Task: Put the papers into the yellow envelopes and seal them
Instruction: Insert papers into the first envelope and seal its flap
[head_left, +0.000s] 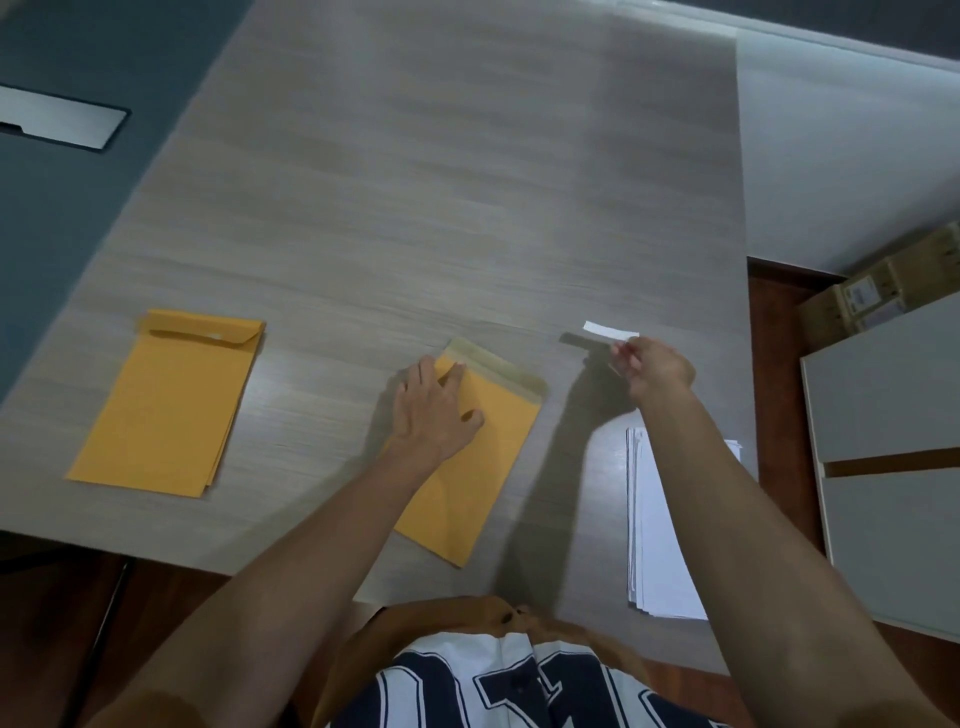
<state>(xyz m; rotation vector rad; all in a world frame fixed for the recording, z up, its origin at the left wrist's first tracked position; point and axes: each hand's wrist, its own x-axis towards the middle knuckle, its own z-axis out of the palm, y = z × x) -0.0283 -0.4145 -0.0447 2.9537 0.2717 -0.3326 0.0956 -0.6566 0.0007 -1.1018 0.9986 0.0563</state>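
Note:
A yellow envelope lies in front of me on the grey table, its flap open and the glue band bare at the top. My left hand rests flat on its upper left part, fingers straight. My right hand is raised to the right of the envelope and pinches a white peel-off strip between thumb and fingers. A stack of yellow envelopes lies at the left. A pile of white papers lies at the right, partly under my right forearm.
A dark blue panel with a grey insert borders the table on the left. White cabinets and cardboard boxes stand at the right beyond the table's edge. The near table edge runs close to my body.

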